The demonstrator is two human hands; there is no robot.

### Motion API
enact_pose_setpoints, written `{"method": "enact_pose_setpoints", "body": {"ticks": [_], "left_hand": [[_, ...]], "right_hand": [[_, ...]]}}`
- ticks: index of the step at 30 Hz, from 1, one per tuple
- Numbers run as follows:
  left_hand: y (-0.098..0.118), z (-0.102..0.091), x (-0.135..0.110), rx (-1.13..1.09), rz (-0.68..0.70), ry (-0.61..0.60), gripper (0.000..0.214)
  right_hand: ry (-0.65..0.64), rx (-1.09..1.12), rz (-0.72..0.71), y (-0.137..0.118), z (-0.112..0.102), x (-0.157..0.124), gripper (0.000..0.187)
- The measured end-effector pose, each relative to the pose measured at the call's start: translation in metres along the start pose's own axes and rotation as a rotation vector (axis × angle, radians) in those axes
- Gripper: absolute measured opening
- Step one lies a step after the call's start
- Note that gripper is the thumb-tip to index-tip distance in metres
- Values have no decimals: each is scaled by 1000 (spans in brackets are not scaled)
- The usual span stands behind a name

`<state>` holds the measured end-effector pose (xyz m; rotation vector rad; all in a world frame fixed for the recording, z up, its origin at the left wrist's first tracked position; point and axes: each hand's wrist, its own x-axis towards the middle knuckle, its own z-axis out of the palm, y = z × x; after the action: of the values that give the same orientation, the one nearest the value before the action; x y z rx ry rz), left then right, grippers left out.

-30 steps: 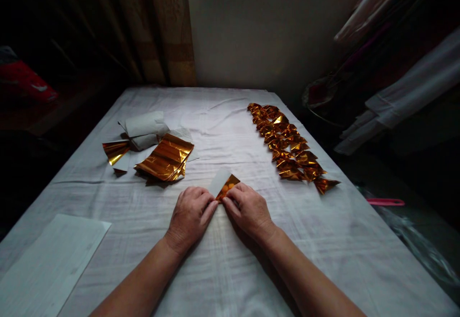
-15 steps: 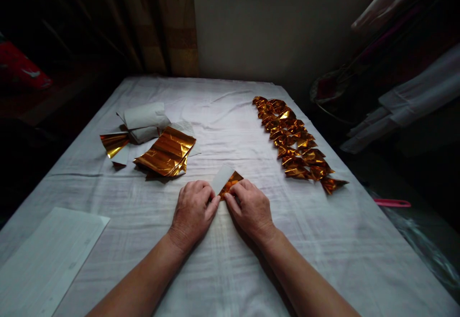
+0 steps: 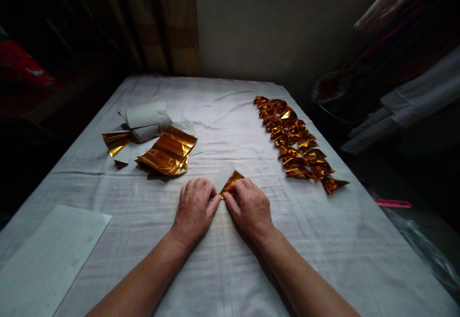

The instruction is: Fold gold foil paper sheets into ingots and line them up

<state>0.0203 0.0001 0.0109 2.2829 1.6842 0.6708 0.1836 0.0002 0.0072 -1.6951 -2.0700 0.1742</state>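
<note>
White paper sheet [image 3: 53, 259] left of gold foil stack [image 3: 167, 150], nearer my camera. Left hand [image 3: 194, 206] nearer than stack, slightly right of it: I see fingers curled, pinching near end of part-folded foil sheet [image 3: 232, 180], which sits right of stack. Right hand [image 3: 252, 205], farther right of stack, pinching same sheet. Folded gold foil pieces [image 3: 305, 143], two rows, well right of stack.

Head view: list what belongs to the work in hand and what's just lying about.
Part of the work, it seems:
foil paper, held in the left hand and right hand
stack of gold sheets
folded gold pieces

Probably just lying about:
pink handle at right
red object, far left
pale sheet, near left, though its use is unclear
</note>
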Motion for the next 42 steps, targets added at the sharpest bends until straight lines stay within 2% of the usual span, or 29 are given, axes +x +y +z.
{"method": "enact_pose_setpoints", "body": {"ticks": [7,12,25,31,34,38,42], "left_hand": [[0,-1,1,-12,-27,-32,10],[-2,-2,1,-30,-22,-43,6],[-7,-4,1,-75,-9,-79,3],[-9,-2,0,-79,48,-52,22],[-7,-3,-2,-42,90,-35,26],[-1,-6,-4,22,123,-17,22],[4,-6,1,105,178,9,17]], "right_hand": [[-16,-6,-16,4,0,0,13],[-46,98,-39,14,0,-1,8],[-18,202,-81,25,4,-1,11],[-25,275,-83,28,3,2,12],[-14,385,-103,31,0,3,11],[63,506,-97,38,-2,2,12],[203,402,-28,47,0,3,25]]}}
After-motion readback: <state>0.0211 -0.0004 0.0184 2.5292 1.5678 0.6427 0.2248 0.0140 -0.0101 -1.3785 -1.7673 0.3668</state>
